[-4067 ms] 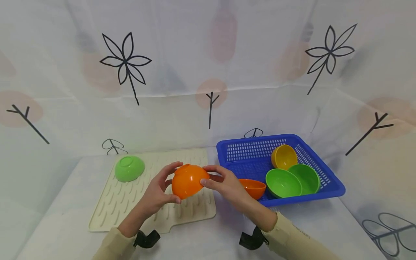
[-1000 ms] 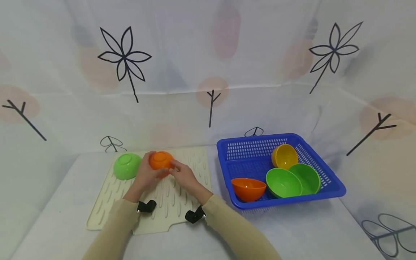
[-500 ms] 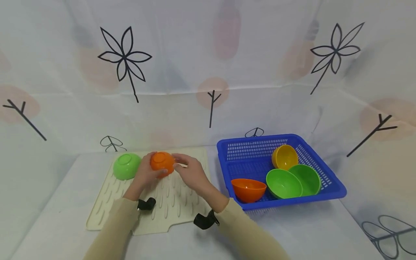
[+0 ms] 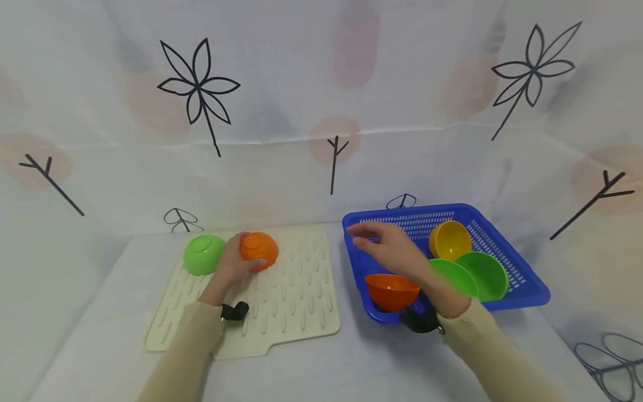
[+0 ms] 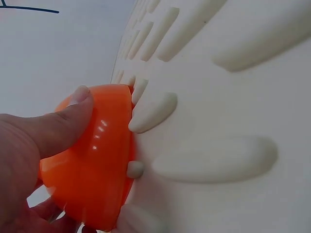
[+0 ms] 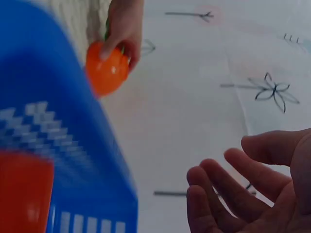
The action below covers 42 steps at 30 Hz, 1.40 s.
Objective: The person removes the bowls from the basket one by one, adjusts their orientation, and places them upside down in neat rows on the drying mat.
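Note:
An orange bowl point(image 4: 261, 249) sits upside down on the cream ridged drying mat point(image 4: 296, 301). My left hand point(image 4: 233, 262) grips it from its left side, thumb in front; in the left wrist view the bowl point(image 5: 99, 145) has its rim against the mat's ridges. Just left of that hand a green bowl point(image 4: 203, 254) lies upside down. My right hand point(image 4: 392, 245) hovers over the blue basket point(image 4: 359, 268), fingers loosely bent with nothing in them. Below it in the basket rests a darker orange bowl point(image 4: 392, 291).
Also in the basket are a yellow bowl point(image 4: 450, 240), a light green bowl point(image 4: 454, 276) partly behind my right forearm, and a darker green bowl point(image 4: 487, 273). A white patterned cloth point(image 4: 281, 178) hangs behind the table.
The orange bowl has gone from being held in the air by both hands to upside down on the mat. My right hand has let go and moved right over the basket.

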Tool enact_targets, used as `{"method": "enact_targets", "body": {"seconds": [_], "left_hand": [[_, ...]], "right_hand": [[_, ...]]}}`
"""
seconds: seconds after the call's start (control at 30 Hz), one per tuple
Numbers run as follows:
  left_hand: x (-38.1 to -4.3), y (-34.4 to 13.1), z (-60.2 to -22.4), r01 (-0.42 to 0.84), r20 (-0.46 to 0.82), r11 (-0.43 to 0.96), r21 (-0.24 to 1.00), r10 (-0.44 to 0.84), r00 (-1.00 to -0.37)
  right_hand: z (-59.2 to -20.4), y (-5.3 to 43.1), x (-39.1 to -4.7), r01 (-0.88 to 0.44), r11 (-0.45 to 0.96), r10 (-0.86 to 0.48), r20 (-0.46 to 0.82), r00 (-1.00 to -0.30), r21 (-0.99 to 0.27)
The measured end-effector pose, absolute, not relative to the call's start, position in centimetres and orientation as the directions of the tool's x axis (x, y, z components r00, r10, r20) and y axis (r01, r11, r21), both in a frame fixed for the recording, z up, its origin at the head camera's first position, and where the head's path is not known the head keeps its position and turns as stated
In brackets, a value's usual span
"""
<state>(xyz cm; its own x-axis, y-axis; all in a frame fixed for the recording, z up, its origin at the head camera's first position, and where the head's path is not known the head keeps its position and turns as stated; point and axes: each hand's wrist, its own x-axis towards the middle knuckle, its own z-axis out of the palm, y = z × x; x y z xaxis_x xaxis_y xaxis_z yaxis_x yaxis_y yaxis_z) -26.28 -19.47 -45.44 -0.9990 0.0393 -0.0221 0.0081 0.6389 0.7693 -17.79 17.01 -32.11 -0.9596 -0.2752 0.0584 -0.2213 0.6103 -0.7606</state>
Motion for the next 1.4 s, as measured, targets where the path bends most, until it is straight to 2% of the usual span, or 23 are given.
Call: {"method": "enact_targets", "body": {"seconds": [0.17,0.3,0.5,0.63,0.8,1.1,1.4], "left_hand": [[-26.3,-19.1,-45.3,0.015,-0.013,0.628,0.778,0.041,-0.999],[-26.4,-19.1,-45.3,0.025,-0.003,0.618,0.786,0.043,-0.999],[-26.4,-19.0,-45.4,0.015,-0.011,0.609,0.793,0.040,-0.999],[-26.3,-18.8,-45.6,-0.005,-0.031,0.602,0.798,0.034,-0.999],[-26.0,-18.9,-45.6,-0.020,-0.042,0.596,0.803,0.023,-0.999],[-26.1,-19.5,-45.6,-0.019,-0.040,0.598,0.801,0.022,-0.999],[-26.0,-19.5,-45.2,-0.011,-0.029,0.624,0.781,0.018,-0.999]], "right_hand": [[-32.1,24.6,-18.5,-0.291,0.697,-0.357,0.034,-0.933,-0.655],[-32.5,29.6,-19.3,-0.325,0.724,-0.435,-0.037,-0.900,-0.609],[-33.4,34.0,-20.3,-0.276,0.739,-0.471,-0.179,-0.864,-0.615],[-34.3,35.0,-20.9,-0.209,0.725,-0.485,-0.271,-0.831,-0.656],[-35.1,34.9,-21.5,-0.231,0.718,-0.530,-0.299,-0.794,-0.657],[-35.3,35.2,-22.5,-0.282,0.799,-0.494,-0.314,-0.811,-0.530],[-35.2,35.7,-22.9,-0.270,0.840,-0.453,-0.335,-0.826,-0.471]]}}
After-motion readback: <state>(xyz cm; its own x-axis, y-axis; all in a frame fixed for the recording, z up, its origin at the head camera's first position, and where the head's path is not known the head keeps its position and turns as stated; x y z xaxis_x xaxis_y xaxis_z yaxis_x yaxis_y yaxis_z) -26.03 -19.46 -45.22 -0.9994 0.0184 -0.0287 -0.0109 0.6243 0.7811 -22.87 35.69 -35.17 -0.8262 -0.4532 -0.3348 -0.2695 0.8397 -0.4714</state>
